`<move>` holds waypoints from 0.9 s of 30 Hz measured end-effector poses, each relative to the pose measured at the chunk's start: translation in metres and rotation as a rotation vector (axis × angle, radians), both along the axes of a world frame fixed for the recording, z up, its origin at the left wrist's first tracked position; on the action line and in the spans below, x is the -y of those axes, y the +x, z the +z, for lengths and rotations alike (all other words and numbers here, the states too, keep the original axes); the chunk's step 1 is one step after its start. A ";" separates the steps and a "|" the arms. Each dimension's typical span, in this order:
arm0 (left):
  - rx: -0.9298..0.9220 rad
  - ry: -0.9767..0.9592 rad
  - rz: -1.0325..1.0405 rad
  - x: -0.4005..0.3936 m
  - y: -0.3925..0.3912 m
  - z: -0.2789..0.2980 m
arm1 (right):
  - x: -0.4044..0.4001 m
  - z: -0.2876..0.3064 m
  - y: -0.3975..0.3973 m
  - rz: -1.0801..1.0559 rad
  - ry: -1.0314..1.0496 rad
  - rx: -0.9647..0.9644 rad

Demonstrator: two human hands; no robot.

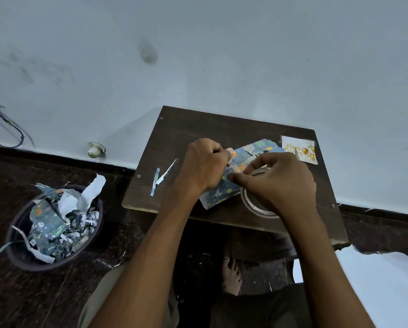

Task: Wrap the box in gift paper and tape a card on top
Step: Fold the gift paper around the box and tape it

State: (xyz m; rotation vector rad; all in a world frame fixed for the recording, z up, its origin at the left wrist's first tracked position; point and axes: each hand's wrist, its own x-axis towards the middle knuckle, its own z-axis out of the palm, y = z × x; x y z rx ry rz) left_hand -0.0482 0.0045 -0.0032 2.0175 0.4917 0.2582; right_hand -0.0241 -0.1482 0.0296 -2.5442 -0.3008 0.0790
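Observation:
A box wrapped in blue patterned gift paper (250, 155) lies on the small dark wooden table (174, 133). My left hand (204, 162) is closed at the box's left edge, pinching something small and pale, seemingly the end of a tape strip. My right hand (278, 183) covers the box's near right part and grips a roll of clear tape (254, 205) that rests at the table's front. A white "Happy Birthday" card (299, 149) with gold balloons lies flat at the table's back right corner, apart from the box.
Thin paper scraps (161, 177) lie on the table's left side. A dark round bin (53, 227) full of crumpled wrapping offcuts stands on the floor to the left. A white sheet (376, 280) lies at lower right. The wall is close behind the table.

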 end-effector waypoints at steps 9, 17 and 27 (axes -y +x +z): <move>0.045 -0.026 0.019 0.000 0.001 -0.002 | -0.013 -0.016 -0.006 0.134 -0.033 0.223; 0.047 -0.026 0.022 -0.001 0.001 -0.003 | -0.018 -0.026 -0.007 0.170 0.098 0.319; 0.077 -0.084 -0.028 -0.001 0.000 -0.002 | -0.011 -0.024 0.005 0.125 0.371 0.097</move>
